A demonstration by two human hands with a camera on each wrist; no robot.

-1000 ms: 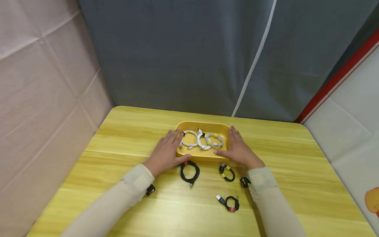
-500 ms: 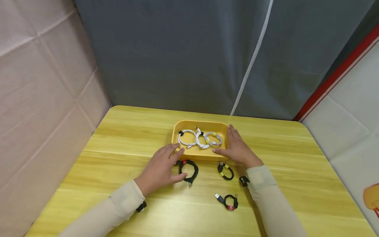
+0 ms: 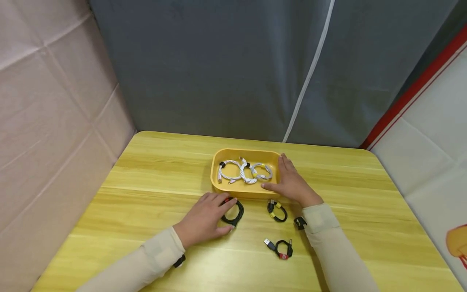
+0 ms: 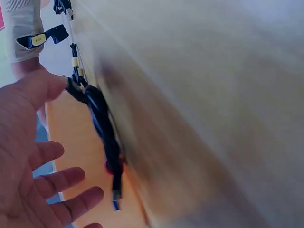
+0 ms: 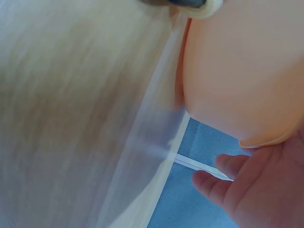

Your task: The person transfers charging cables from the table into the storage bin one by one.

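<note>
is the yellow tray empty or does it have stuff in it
Not empty. The yellow tray holds three coiled white cables lying side by side; the black cables lie outside it on the table.

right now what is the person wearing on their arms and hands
Both hands, left hand and right hand, are bare, no gloves. Long, close-fitting beige fabric sleeves reach both wrists. A small black clip-like tab with a yellow label sits at the right cuff, and a similar black tab at the left.
</note>
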